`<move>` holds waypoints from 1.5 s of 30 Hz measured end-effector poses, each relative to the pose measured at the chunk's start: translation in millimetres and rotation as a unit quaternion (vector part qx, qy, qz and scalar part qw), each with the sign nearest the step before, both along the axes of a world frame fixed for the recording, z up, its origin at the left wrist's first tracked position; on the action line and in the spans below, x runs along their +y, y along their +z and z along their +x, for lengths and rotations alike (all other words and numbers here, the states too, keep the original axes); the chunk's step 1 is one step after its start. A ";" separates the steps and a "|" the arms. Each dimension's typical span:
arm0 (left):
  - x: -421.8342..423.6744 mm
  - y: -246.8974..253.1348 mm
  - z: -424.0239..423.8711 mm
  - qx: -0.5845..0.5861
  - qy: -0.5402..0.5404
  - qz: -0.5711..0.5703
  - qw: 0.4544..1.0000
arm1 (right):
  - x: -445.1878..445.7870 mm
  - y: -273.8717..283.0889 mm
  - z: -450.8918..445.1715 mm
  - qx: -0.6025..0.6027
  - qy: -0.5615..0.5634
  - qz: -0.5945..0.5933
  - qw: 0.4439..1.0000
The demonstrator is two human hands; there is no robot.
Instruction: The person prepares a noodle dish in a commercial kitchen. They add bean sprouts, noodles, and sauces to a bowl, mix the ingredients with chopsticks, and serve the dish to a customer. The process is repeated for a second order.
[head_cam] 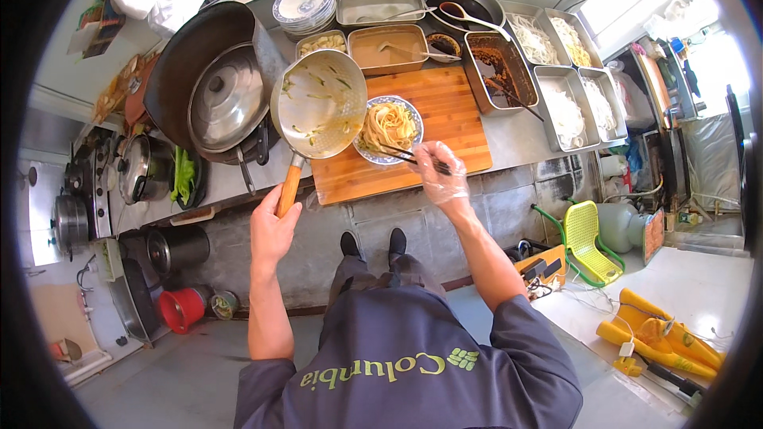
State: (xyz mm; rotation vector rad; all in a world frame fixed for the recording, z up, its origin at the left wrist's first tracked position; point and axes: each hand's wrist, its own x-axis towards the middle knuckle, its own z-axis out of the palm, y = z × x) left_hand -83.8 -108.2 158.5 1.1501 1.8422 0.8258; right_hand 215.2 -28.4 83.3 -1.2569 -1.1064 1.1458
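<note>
My left hand (273,226) grips the wooden handle of a metal saucepan (325,107), tilted so its inside faces me. Green shreds and some sauce cling to the pan's wall. In a clear plastic glove, my right hand (440,171) holds dark chopsticks (400,154), whose tips touch the noodles (387,125). These noodles are heaped in a blue-and-white patterned bowl (416,113), just right of the pan. Beneath the bowl lies a bamboo cutting board (450,92).
Behind the board stand a steel tray of brown sauce (387,42), a chili-sauce container (501,71) and stacked bowls (304,6). Steel trays of noodles (563,110) line the right. A large lidded pot (226,101) stands left, near green vegetables (183,174).
</note>
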 end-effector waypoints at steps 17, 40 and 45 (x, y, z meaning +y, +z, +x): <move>11.1 -28.6 20.1 -0.002 -0.063 0.039 0.997 | -13.1 27.8 -52.2 -0.057 0.061 0.189 0.979; 28.0 -14.0 37.1 -0.133 -0.094 -0.012 0.987 | 12.5 75.2 -64.9 0.013 0.047 0.231 0.972; 27.0 -7.1 36.7 -0.141 -0.095 -0.014 0.985 | -2.7 72.1 -36.6 -0.072 0.076 0.182 0.978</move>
